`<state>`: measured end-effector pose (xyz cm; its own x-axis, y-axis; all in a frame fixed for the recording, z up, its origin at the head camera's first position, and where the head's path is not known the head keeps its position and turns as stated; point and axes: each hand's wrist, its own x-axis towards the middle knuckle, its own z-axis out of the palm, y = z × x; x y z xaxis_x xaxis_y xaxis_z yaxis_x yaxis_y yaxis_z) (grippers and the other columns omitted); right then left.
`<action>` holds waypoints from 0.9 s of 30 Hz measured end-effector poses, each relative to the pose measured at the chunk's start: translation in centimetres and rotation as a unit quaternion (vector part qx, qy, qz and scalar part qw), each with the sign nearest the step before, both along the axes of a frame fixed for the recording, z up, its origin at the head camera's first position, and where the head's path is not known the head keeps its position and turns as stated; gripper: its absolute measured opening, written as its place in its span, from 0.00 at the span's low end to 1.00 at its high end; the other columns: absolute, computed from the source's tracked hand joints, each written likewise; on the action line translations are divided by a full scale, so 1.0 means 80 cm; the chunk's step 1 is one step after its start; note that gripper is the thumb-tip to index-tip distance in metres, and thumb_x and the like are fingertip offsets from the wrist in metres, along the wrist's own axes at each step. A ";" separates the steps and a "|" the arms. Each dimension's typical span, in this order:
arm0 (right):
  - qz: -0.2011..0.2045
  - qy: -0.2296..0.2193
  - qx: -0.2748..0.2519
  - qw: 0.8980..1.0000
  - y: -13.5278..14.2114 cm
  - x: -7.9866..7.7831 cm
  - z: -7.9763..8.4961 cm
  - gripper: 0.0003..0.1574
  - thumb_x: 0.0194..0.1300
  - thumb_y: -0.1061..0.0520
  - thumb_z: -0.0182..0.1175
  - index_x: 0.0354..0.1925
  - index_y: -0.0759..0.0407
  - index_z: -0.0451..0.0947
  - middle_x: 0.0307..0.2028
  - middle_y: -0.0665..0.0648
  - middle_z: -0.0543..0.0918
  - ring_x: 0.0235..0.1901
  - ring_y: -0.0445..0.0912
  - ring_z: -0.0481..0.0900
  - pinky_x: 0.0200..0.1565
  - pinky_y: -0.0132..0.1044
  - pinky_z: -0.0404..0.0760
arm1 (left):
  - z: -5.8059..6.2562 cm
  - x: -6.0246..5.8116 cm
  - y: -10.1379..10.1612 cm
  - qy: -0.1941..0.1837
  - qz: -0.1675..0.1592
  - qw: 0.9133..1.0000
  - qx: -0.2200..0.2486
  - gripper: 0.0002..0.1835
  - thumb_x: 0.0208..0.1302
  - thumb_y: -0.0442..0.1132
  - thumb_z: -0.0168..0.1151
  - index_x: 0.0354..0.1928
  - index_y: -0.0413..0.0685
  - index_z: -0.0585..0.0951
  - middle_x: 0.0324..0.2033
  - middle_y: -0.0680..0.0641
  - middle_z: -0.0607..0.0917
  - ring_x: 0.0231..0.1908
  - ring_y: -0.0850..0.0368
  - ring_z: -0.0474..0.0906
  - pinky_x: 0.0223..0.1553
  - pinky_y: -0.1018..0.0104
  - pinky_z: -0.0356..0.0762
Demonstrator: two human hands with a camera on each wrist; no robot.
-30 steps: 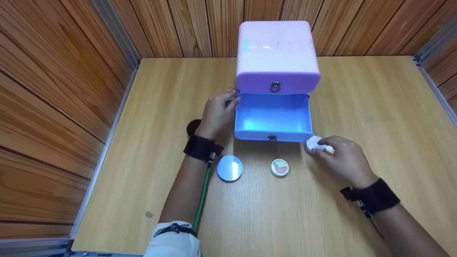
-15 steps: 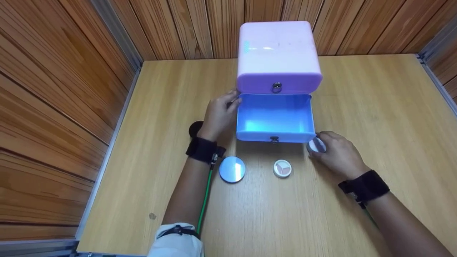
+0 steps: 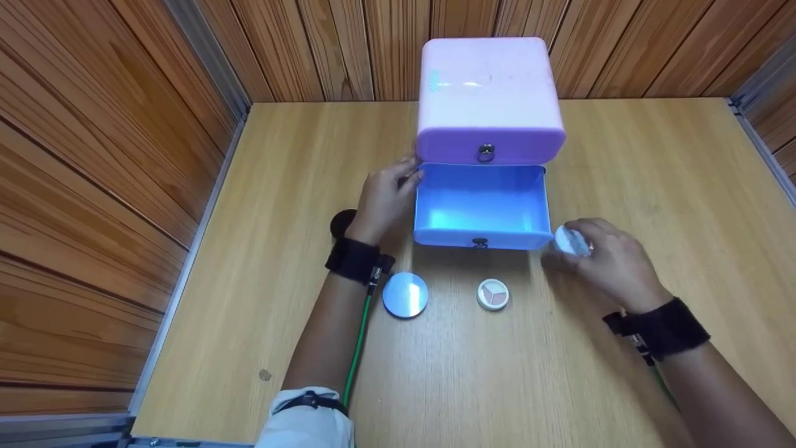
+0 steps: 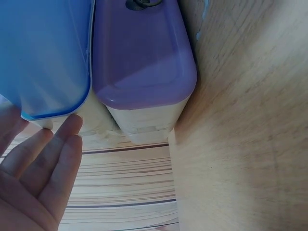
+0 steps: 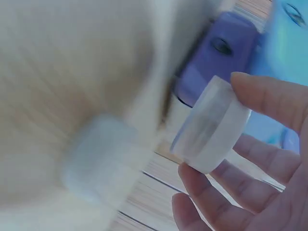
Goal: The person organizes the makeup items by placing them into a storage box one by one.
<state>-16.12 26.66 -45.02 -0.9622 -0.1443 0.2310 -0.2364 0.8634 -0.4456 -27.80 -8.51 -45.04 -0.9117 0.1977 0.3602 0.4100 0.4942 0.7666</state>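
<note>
My right hand (image 3: 619, 264) holds a small round white jar (image 5: 211, 125) between thumb and fingers, tilted on edge in the right wrist view. In the head view this jar (image 3: 571, 241) is just right of the blue drawer's front corner. The blue drawer (image 3: 479, 238) stands pulled out of a pink storage box (image 3: 488, 81), with nothing visible inside. At its left side rests my left hand (image 3: 385, 199); the left wrist view has its extended fingertips (image 4: 72, 125) against the drawer's outer edge. The left thumb is only partly visible.
On the wooden table (image 3: 435, 386) lie a round, shiny bluish disc (image 3: 405, 295) and a small white three-section compact (image 3: 493, 294). Behind my left wrist is a dark round object (image 3: 342, 223), partly hidden. Wood-panelled walls (image 3: 339, 50) stand at the back and left.
My right hand first shifted toward the drawer corner, then moved slightly up and right with the white jar, which is now tilted. My left hand stays at the drawer's side.
</note>
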 end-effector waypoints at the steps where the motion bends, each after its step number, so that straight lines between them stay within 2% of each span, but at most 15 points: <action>1: -0.004 0.004 -0.007 1.000 0.001 0.001 0.009 0.31 0.56 0.51 0.72 0.54 0.66 0.78 0.53 0.68 0.78 0.52 0.65 0.75 0.49 0.63 0.73 | 0.000 0.000 0.000 0.006 0.001 1.000 -0.005 0.20 0.71 0.45 0.58 0.61 0.49 0.77 0.60 0.52 0.76 0.61 0.64 0.70 0.59 0.73 0.67; 7: -0.034 0.058 -0.055 0.996 -0.004 0.003 0.063 0.29 0.57 0.52 0.72 0.53 0.65 0.79 0.52 0.66 0.79 0.52 0.62 0.75 0.49 0.61 0.72 | 0.000 0.000 0.000 0.018 0.001 1.000 -0.012 0.19 0.70 0.44 0.59 0.60 0.49 0.77 0.60 0.52 0.77 0.61 0.62 0.71 0.61 0.73 0.66; 11: -0.029 0.101 -0.078 0.991 -0.028 0.004 0.085 0.28 0.56 0.51 0.73 0.52 0.64 0.81 0.50 0.62 0.81 0.48 0.57 0.77 0.46 0.55 0.74 | 0.000 0.001 0.000 0.009 0.003 1.000 -0.008 0.19 0.71 0.44 0.59 0.61 0.50 0.77 0.60 0.52 0.76 0.61 0.62 0.70 0.60 0.72 0.67; 15: 0.004 0.129 -0.092 0.987 -0.060 -0.001 0.090 0.28 0.55 0.51 0.75 0.51 0.63 0.82 0.50 0.60 0.82 0.48 0.54 0.79 0.46 0.52 0.76 | 0.003 0.001 -0.002 -0.002 0.009 1.000 -0.014 0.20 0.71 0.45 0.58 0.62 0.52 0.76 0.61 0.54 0.76 0.61 0.62 0.70 0.60 0.71 0.67; 19: 0.040 0.136 -0.104 0.984 -0.090 -0.008 0.088 0.28 0.55 0.52 0.74 0.51 0.63 0.82 0.52 0.60 0.82 0.52 0.54 0.78 0.50 0.53 0.77 | 0.004 0.000 -0.004 0.005 0.010 1.000 -0.014 0.20 0.70 0.45 0.59 0.61 0.51 0.77 0.61 0.53 0.76 0.61 0.62 0.70 0.61 0.72 0.66; 24: 0.083 0.150 -0.096 0.980 -0.121 -0.017 0.083 0.28 0.56 0.51 0.74 0.51 0.63 0.82 0.51 0.60 0.82 0.54 0.54 0.78 0.51 0.52 0.78 | 0.003 0.001 -0.003 0.000 0.011 1.000 -0.015 0.20 0.71 0.45 0.58 0.61 0.50 0.76 0.61 0.52 0.76 0.62 0.62 0.70 0.61 0.73 0.66; 27: 0.092 0.144 -0.091 0.981 -0.139 -0.022 0.077 0.28 0.57 0.49 0.73 0.51 0.63 0.82 0.51 0.60 0.82 0.54 0.54 0.78 0.52 0.51 0.78 | 0.002 0.001 -0.002 0.000 0.005 1.000 -0.019 0.20 0.71 0.46 0.58 0.61 0.49 0.76 0.61 0.51 0.76 0.61 0.61 0.70 0.60 0.73 0.66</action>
<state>-17.86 15.51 -38.86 -0.8145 -0.2409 0.5277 -0.5202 0.7059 -0.4807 -27.74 -8.69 -44.87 -0.9136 0.2022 0.3529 0.4052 0.5265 0.7474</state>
